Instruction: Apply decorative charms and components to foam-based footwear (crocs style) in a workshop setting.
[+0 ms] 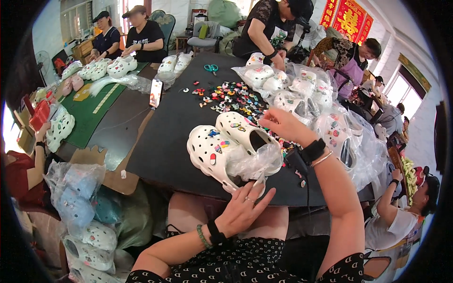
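White clog pair (231, 146) (near table edge) is being steadied by open left hand (243, 207); charms (231, 96) are being pinched by right hand (283, 123); pressing squarely into holes is advised.

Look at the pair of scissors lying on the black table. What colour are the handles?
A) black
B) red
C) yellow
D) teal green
D: the scissors at the far end of the black table have teal-green handles, beyond the scattered little shoe charms.
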`<state>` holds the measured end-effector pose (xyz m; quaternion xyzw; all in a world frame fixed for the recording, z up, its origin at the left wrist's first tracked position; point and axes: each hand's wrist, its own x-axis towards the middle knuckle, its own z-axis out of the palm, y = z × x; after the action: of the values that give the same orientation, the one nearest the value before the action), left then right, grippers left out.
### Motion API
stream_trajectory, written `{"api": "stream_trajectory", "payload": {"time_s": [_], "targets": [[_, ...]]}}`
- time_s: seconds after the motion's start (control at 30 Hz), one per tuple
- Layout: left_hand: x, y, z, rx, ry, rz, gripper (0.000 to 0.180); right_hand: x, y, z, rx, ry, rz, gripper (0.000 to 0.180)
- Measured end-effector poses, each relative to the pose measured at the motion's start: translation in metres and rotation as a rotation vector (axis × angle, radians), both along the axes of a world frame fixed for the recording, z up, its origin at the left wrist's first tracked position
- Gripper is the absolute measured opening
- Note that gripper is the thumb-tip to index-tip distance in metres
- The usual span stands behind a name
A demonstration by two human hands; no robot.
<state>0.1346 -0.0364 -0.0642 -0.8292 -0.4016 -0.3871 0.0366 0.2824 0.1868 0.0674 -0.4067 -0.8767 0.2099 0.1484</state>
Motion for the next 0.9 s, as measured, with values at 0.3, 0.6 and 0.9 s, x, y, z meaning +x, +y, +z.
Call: {"api": "stream_trajectory", "payload": {"time_s": [0.3, 0.6, 0.9], "targets": [[-0.01, 0.015, 0.022, -0.181, -0.089, -0.058, 0.066, 0.039, -0.041, -0.052, -0.475, -0.031, -0.101, 0.065], [-0.117, 0.007, 0.065, -0.206, 0.346, -0.235, 0.036, 0.018, -0.114, -0.022, -0.353, 0.055, 0.1, 0.044], [-0.207, 0.012, 0.075, -0.21, 0.547, 0.087, 0.036, -0.027, -0.131, -0.036, -0.022, 0.04, 0.285, 0.033]]}}
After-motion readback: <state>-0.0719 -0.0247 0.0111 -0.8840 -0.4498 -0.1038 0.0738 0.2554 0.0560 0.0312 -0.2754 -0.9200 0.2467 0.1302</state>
